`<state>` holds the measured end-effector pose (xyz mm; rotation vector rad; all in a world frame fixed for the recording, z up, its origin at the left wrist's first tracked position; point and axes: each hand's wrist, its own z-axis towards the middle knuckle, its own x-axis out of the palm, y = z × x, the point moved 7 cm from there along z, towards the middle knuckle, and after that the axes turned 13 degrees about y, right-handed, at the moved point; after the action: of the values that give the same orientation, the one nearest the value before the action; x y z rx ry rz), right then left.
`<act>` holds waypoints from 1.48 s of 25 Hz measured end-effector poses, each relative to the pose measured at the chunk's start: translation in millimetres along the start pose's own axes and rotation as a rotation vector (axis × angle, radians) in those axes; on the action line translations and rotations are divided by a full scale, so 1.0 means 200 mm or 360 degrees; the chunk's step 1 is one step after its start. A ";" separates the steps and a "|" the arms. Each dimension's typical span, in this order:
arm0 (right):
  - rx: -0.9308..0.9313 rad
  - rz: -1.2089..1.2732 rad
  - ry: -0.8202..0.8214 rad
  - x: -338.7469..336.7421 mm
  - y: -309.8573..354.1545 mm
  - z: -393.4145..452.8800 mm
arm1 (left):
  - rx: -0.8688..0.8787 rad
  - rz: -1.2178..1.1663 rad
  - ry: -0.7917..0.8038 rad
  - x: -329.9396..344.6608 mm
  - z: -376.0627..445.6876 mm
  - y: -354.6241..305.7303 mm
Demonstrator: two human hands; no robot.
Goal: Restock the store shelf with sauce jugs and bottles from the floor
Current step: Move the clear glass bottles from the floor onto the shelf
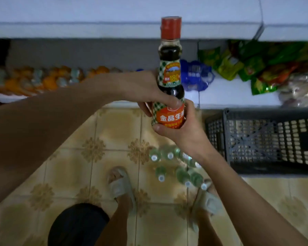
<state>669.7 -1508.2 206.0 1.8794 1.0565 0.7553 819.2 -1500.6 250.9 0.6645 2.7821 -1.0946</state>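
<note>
You hold the sauce bottle [170,73] upright in front of the shelf [238,93], both hands on it. Your left hand [146,89] comes in from the left on a long, nearly level forearm; its fingers curl round the bottle's dark waist, between the two labels. Your right hand [181,123] rises from lower right, its thumb lying under the base of the orange label and its fingers wrapped behind the lower body. The red cap stands level with the white shelf edge above. Below your arms, a cluster of clear bottles [176,167] stands on the tiled floor [69,157] between your slippered feet, beside a dark plastic crate [267,139].
</note>
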 end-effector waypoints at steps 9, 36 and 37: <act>-0.0585 -0.0679 -0.0085 0.05 0.86 0.38 | 0.0193 0.0180 -0.0479 -0.75 -0.31 -0.25; -0.0541 -0.1141 -0.0589 0.15 1.07 1.35 | 0.0738 -0.0634 -0.1584 -1.18 0.03 0.24; -0.0516 -0.1150 -0.0605 0.15 1.07 1.35 | 0.0708 -0.0605 -0.1604 -1.17 0.04 0.24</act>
<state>980.8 -1646.8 267.6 1.1701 1.1664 0.1240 1050.6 -1559.9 268.5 -0.3709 1.8163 -1.5480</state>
